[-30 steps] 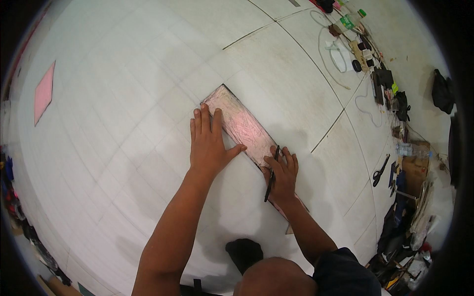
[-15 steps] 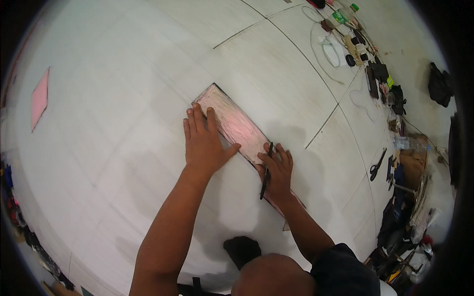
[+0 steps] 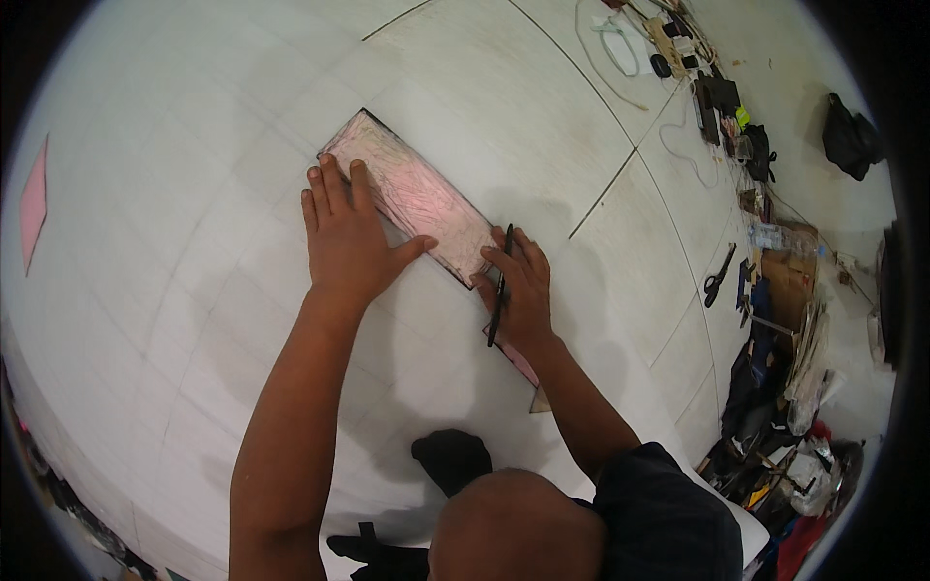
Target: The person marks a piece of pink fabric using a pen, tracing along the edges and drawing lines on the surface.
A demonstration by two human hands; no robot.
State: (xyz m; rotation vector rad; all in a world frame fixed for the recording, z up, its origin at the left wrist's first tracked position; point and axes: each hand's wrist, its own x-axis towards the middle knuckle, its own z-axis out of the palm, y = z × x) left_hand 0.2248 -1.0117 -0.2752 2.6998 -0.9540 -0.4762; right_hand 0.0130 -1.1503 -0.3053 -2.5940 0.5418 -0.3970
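Note:
A long pink strip (image 3: 426,198) with a wrinkled, streaky surface and dark edges lies slantwise on the white sheet-like surface. My left hand (image 3: 346,242) rests flat at its left side, fingers spread, with fingertips at the far left corner and the thumb on the near edge. At the strip's near right end, my right hand (image 3: 523,290) grips a slim black pen (image 3: 501,286) while its fingertips touch the strip. Partly hidden under my right wrist is a narrower pink piece (image 3: 516,358), and a small brownish triangular scrap (image 3: 540,401) shows beside my forearm.
Another pink piece (image 3: 35,205) lies at the far left. Black scissors (image 3: 718,276) are to the right, beside a long clutter of cables, a clear plastic bottle (image 3: 775,237), a brown box (image 3: 790,276) and bags. A black bag (image 3: 852,137) lies farther right.
The whole view has shifted, so the strip, both hands and the clutter appear farther left and higher. Both hands keep their places on the strip, and the pen remains in my right hand.

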